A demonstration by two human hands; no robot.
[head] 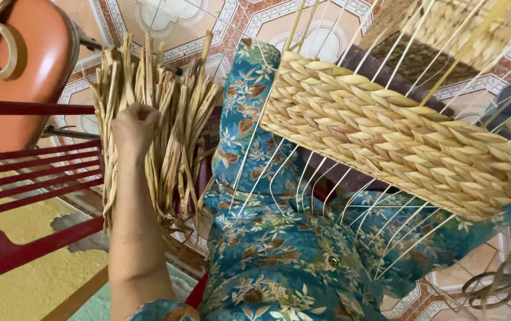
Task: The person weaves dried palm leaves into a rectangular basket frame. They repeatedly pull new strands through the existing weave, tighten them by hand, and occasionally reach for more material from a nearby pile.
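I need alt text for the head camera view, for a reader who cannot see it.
A person's left hand reaches into a bundle of dried straw strands beside a red plastic chair. A half-woven straw basket on a wire frame rests over their blue floral-clothed lap.

You've got a red plastic chair [24, 178] on your left, an orange stool [35, 65] with a tape roll [3, 50] on it, patterned floor tiles [166, 24] underneath, and scissors [493, 285] bottom right.
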